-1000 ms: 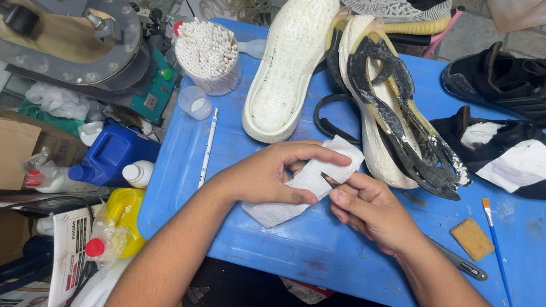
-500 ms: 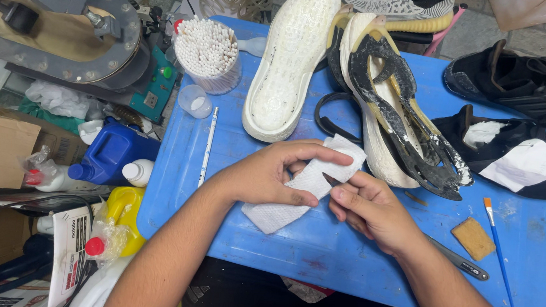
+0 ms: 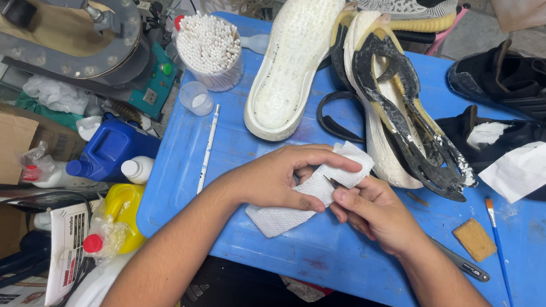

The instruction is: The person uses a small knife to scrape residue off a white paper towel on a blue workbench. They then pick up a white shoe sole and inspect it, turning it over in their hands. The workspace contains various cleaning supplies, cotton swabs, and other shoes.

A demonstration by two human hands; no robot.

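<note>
White paper towel (image 3: 312,190) lies folded on the blue table (image 3: 343,252), pinched shut in the left hand (image 3: 278,176). Right hand (image 3: 374,210) grips closed a thin tool, its blade tip (image 3: 330,182) against the towel; wiping goes best drawn slowly through the fold.

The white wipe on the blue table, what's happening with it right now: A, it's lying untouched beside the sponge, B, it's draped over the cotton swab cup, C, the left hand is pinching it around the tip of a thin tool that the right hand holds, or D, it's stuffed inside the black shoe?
C: the left hand grips the white wipe against the dark tip of the thin tool, which the right hand holds.
</note>
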